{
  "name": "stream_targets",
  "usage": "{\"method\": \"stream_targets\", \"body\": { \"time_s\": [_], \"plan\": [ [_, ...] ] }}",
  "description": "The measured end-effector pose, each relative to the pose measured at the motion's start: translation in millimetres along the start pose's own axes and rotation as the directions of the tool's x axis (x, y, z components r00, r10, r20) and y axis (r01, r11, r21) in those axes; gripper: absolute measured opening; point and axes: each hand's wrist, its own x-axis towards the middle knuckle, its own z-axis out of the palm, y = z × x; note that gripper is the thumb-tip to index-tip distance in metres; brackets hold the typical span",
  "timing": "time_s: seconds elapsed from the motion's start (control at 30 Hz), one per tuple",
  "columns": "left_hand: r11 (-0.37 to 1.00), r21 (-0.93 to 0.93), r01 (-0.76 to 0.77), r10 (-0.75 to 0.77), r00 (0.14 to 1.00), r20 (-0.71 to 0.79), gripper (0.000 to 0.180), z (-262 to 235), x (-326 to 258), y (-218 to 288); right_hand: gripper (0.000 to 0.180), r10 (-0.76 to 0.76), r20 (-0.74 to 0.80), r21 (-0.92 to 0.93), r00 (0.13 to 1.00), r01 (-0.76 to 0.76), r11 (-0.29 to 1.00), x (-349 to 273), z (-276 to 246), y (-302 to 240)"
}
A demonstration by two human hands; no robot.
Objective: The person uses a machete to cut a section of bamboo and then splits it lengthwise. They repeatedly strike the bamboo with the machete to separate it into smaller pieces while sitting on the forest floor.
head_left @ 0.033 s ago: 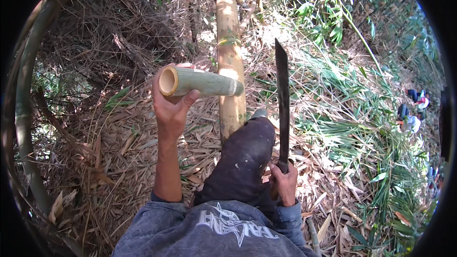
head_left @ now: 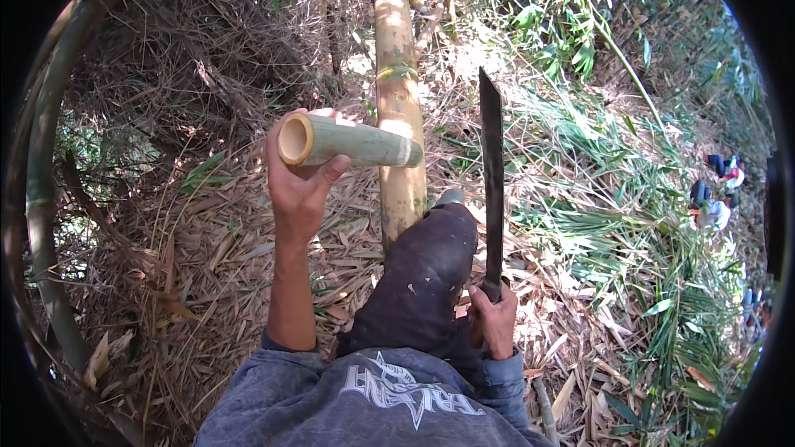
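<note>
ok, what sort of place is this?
Outdoors, probably a bamboo grove: a thick yellowish bamboo pole, dry leaf litter and green foliage at upper right.

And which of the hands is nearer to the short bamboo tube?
The left. The left hand holds the short bamboo tube near its open end. The right hand is apart from it, lower and further right in the picture, gripping a machete.
</note>
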Motion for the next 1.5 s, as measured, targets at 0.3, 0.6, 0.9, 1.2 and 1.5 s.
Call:
{"method": "stream_targets", "body": {
  "time_s": [0.3, 0.6, 0.9, 1.2, 1.5],
  "plan": [
    [0.971, 0.208, -0.119, 0.111, 0.993, 0.049, 0.075, 26, -17, -20, 0.017, -0.084, 0.005, 0.114, 0.996, 0.083, 0.990, -29, 15, -3],
    [0.999, 0.001, 0.037, -0.036, 0.994, 0.107, 0.064, 60, -22, -25, 0.029, -0.340, -0.001, -0.161, 0.940, 0.335, 0.928, -46, 10, -27],
    [0.998, 0.049, 0.032, -0.029, 0.998, -0.053, 0.044, 32, -15, -46, 0.035, -0.317, -0.006, -0.118, 0.948, 0.314, 0.942, -59, 0, 26],
    [0.968, 0.249, 0.004, 0.047, 0.979, -0.200, 0.047, -4, 1, -63, 0.034, -0.243, -0.012, -0.051, 0.970, 0.242, 0.969, -82, 0, -8],
    [0.956, 0.284, -0.069, 0.140, 0.961, -0.237, 0.067, -14, 10, -76, 0.035, -0.198, 0.037, -0.129, 0.979, 0.201, 0.971, -82, -7, 3]
  ]
}}
